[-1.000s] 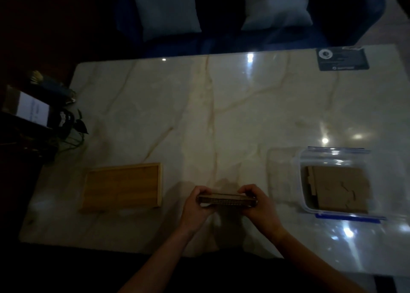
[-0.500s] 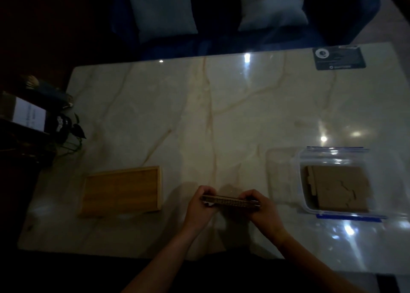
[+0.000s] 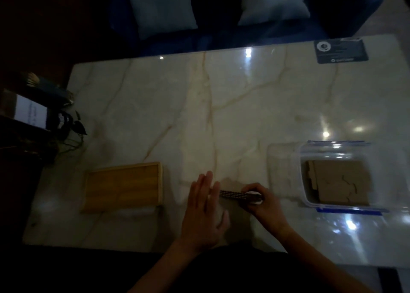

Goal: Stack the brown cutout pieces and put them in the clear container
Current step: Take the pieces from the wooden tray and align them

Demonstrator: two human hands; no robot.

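**As the left hand lets go, the stack passes to the right**

Where both hands gripped the stack by its ends a second ago, only the right hand holds it now. Its fingers are curled round the right end, pinching the pieces together edge-on just above the surface. The left hand has come off the left end: its fingers are straight and close together, with the tips just beside the stack's free end. Whether they touch it, I cannot tell in this dim light.

My reading is that squaring up is over, or nearly so. The flat left hand may be giving the end one last tap to line the pieces up, or simply moving away. Either way the stack looks gathered and ready to carry.

Well to the right stands the container, open, with brown pieces already lying flat on its bottom. A wooden tray sits to the left of the hands and plays no part just now.

What remains, as I judge it, is to carry the stack right and lay it on those pieces. Held by one end only, it could fan out or shed a piece.
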